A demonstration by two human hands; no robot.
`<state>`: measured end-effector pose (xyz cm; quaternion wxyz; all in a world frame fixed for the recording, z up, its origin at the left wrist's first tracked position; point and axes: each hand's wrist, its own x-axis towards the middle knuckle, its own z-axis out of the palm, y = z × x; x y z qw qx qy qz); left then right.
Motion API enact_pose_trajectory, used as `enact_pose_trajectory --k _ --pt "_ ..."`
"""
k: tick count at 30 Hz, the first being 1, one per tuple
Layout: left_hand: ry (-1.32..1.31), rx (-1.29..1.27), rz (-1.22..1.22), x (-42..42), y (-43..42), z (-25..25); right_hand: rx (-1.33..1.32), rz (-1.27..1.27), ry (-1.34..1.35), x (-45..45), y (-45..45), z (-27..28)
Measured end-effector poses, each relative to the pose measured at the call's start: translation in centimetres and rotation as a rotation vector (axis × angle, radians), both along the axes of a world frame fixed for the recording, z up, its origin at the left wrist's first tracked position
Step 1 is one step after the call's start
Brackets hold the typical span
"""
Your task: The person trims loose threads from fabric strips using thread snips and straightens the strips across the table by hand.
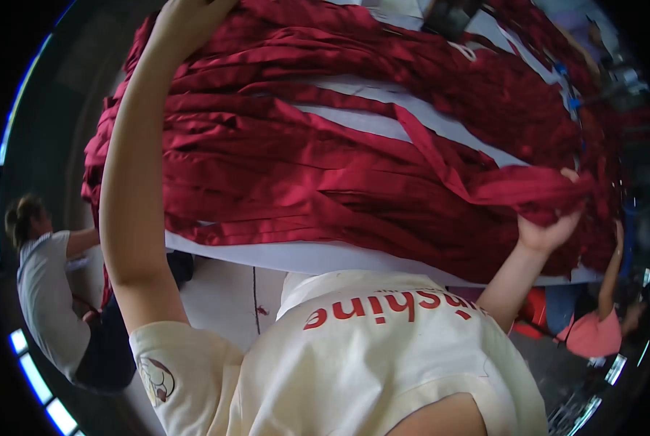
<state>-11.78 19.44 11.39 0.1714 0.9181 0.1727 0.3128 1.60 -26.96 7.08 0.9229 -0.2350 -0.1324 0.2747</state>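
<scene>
Long dark red fabric strips lie in thick layers across a white table in front of me. At the right, my right hand is closed around a gathered bundle of red fabric, raised over the pile. One strip runs from that bundle back toward the middle of the table. My left arm stretches far forward, and my left hand is at the top edge of the view, against the far-left fabric. Its fingers are cut off by the frame, so their grip is hidden.
A person in a light shirt is low at the left end of the table. Another person in a pink top is at the right. A dark object lies among the fabric at the far side.
</scene>
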Motion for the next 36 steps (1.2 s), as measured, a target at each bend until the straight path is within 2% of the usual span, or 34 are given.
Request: enact_pose_trajectory --k 1,2,3,4,5,7,9,10,13,16,18,20,22,24,26,32,36 --pt "0.064 -0.133 -0.191 1.2 -0.5 -0.6 -0.169 -0.260 0.107 -0.5 2.3 0.7" --pt "0.076 0.035 -0.220 1.6 -3.8 -0.8 -0.380 -0.498 0.227 -1.1 4.6 1.4" --pt "0.077 0.205 -0.237 1.5 -7.2 -1.0 -0.403 -0.433 0.115 -0.1 4.5 0.0" --pt "0.064 0.189 -0.280 1.9 -9.3 -1.2 -0.423 -0.358 0.012 0.5 4.1 -1.0" --pt "0.045 0.197 -0.318 2.5 -11.5 -1.9 -0.447 -0.395 -0.043 0.5 4.9 -0.9" --pt "-0.011 -0.085 -0.478 3.9 -15.6 -2.8 -0.458 -0.446 -0.095 -0.2 6.2 -0.4" --pt "0.120 -0.301 -0.582 4.8 -18.7 -2.7 -0.448 -0.424 -0.163 -0.8 6.4 0.5" --pt "0.193 -0.387 -0.637 5.4 -19.9 -2.5 -0.399 -0.485 -0.109 -1.6 6.9 1.4" --pt "-0.003 -0.755 -0.705 7.2 -22.9 -2.4 -0.495 -0.484 -0.281 -1.8 5.8 0.2" --pt "-0.005 -0.944 -0.838 7.6 -25.6 -1.1 -0.575 -0.446 -0.408 -2.3 4.8 0.4" --pt "-0.002 -0.696 -0.915 8.3 -25.9 -1.2 -0.626 -0.405 -0.473 -2.5 4.5 0.6" --pt "0.136 -0.991 -0.915 7.9 -26.0 -0.6 -0.676 -0.330 -0.528 -2.1 3.8 -0.4" --pt "0.058 -1.159 -0.806 7.6 -26.4 0.3 -0.779 -0.304 -0.601 -2.1 3.1 0.2" --pt "-0.006 -1.383 -0.798 7.5 -26.5 0.9 -0.850 -0.263 -0.606 -1.8 3.0 0.1" --pt "-0.027 -1.496 -0.776 7.2 -25.8 0.7 -0.802 -0.289 -0.536 -1.8 3.4 -0.3" --pt "-0.165 -1.654 -0.758 5.7 -26.5 0.1 -0.731 -0.255 -0.467 -1.5 2.7 0.0" --pt "-0.154 -1.657 -0.781 5.3 -26.4 -0.3 -0.673 -0.392 -0.630 -2.2 3.3 1.0"
